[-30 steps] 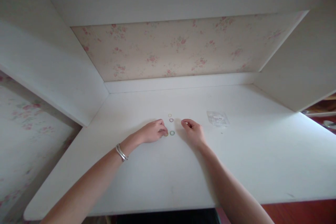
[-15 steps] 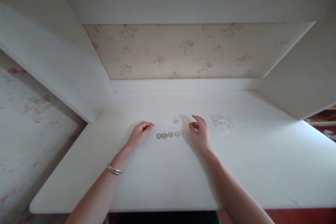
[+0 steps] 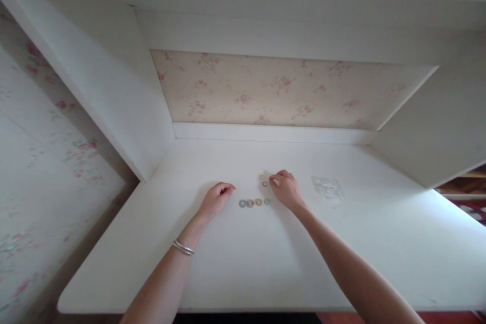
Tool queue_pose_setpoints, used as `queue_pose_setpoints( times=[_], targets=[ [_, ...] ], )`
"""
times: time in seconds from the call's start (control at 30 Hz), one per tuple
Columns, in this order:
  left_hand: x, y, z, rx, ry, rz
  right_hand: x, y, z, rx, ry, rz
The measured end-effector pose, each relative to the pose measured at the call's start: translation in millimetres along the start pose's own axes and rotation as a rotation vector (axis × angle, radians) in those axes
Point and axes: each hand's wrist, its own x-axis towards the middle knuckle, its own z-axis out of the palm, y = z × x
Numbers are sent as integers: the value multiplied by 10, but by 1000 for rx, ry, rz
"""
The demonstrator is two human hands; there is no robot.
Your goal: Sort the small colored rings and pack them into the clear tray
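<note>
Small ring-shaped pieces lie flat on the white desk: a blue-grey ring (image 3: 242,203), a pink ring (image 3: 250,203), a yellow ring (image 3: 258,202) and a green ring (image 3: 267,202) form a row. Behind the row's right end are a mauve-grey ring (image 3: 265,184) and a pale yellow ring (image 3: 262,177). My right hand (image 3: 286,190) reaches in from the right, thumb and forefinger drawn together beside these two; anything between the tips is too small to make out. Left of the row, my left hand (image 3: 217,199) rests with curled, closed fingers and nothing visible in them.
A clear plastic bag (image 3: 327,188) lies on the white desk (image 3: 235,273), right of my right hand. White side panels (image 3: 114,76) and an overhead shelf (image 3: 243,0) frame the desk. Flowered wallpaper (image 3: 243,91) covers the back. A tiny dark speck sits near the bag.
My right hand has moved left toward the two rear rings, and its spread fingers have drawn together. The left hand keeps its curled pose. The view has shifted, showing more of the shelf above.
</note>
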Motion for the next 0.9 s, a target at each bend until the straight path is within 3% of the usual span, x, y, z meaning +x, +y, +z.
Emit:
queue_pose_setpoints(
  times=[0.2, 0.37, 0.7, 0.9],
  targets=[
    [21, -52, -4, 34, 7, 57, 212, -299, -76, -231, -173, 46],
    [32, -89, -1, 53, 8, 85, 335, -398, -18, -346, -285, 42],
    [32, -78, 2, 88, 2, 112, 399, -402, 109, -383, -383, -50],
    [27, -63, -14, 81, 8, 113, 439, -437, 13, -330, -360, -107]
  ],
)
